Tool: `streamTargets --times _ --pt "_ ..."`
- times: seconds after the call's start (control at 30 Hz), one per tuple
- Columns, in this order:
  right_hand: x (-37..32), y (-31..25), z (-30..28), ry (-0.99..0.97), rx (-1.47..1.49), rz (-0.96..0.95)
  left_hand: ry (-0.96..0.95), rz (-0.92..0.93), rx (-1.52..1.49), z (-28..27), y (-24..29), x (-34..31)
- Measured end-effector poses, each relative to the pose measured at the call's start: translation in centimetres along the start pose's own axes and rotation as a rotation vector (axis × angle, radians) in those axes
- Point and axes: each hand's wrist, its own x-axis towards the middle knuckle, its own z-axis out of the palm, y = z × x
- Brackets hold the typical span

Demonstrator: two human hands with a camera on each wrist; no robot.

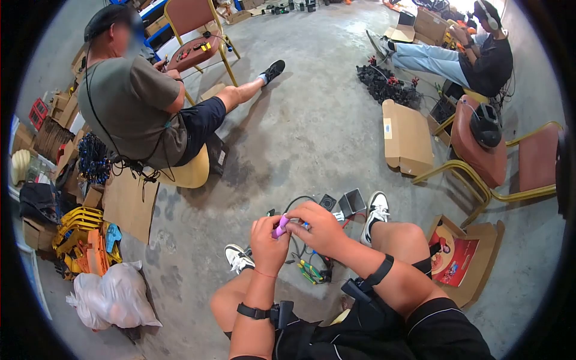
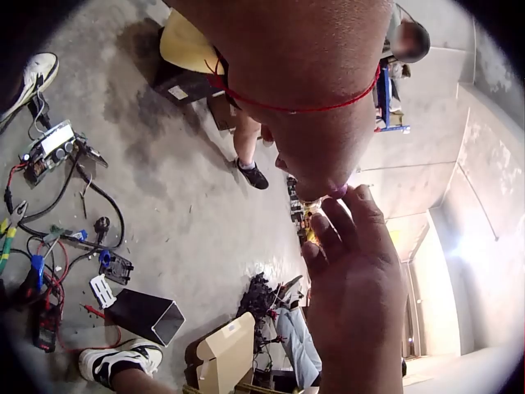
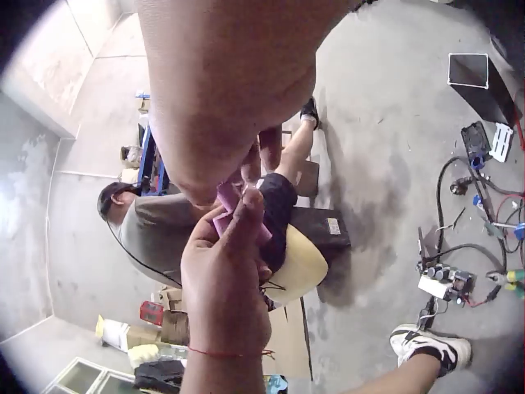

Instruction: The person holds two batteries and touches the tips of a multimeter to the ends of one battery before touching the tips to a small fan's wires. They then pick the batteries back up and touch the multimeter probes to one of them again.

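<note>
Both hands meet in front of the body, well above the floor, around small purple cylindrical pieces (image 1: 279,227). My left hand (image 1: 267,243), with a red string at its wrist, has its fingers curled round the purple. From the other side, my right hand (image 1: 321,227) pinches the upper end between thumb and fingers. In the right wrist view, purple pieces (image 3: 227,195) show at the left hand's (image 3: 225,283) fingertips, partly covered. Only a sliver of purple (image 2: 339,191) shows in the left wrist view, beside the right hand's (image 2: 361,263) fingertips.
On the floor between the feet lie green-and-yellow pliers (image 1: 311,271), a circuit board (image 2: 56,150), cables and a black rectangular housing (image 1: 352,203). An opened box (image 1: 468,258) stands at right, a white bag (image 1: 120,297) at left. Two seated people (image 1: 135,102) (image 1: 486,60) are farther off.
</note>
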Motion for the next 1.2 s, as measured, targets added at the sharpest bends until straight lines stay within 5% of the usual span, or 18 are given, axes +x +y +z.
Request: streamTargets --times 0.17,0.37,0.57,0.63,0.73,0.87,0.93,1.07,1.13,1.2 --pt "-0.2 0.3 0.2 0.054 -0.063 -0.044 0.011 -0.008 -0.022 0.1 0.2 0.0" --pt "-0.1 -0.8 -0.6 0.043 0.036 0.118 0.045 0.025 -0.034 0.2 0.0 0.0" --pt "-0.1 -0.7 -0.6 0.051 0.037 0.069 0.015 -0.005 -0.053 0.0 0.3 0.0" --pt "-0.1 0.5 0.0 0.062 -0.056 -0.096 0.027 0.015 -0.051 0.2 0.1 0.0" --pt "-0.1 0.7 0.0 -0.060 -0.127 -0.098 0.036 0.024 -0.046 0.2 -0.1 0.0" --pt "0.0 -0.8 -0.4 0.017 0.016 0.036 0.033 0.010 -0.045 -0.1 0.2 0.2" --pt "-0.1 0.3 -0.3 -0.112 -0.119 -0.095 0.038 0.004 -0.046 -0.1 0.0 0.1" --pt "-0.1 -0.3 -0.5 -0.064 -0.185 -0.168 0.054 0.008 -0.038 0.1 -0.3 0.1" --pt "0.0 -1.5 -0.7 -0.029 0.178 0.175 0.046 -0.035 -0.060 0.0 -0.2 0.1" --pt "0.0 -0.6 -0.5 -0.042 0.201 0.209 0.036 -0.083 -0.082 0.0 -0.2 0.0"
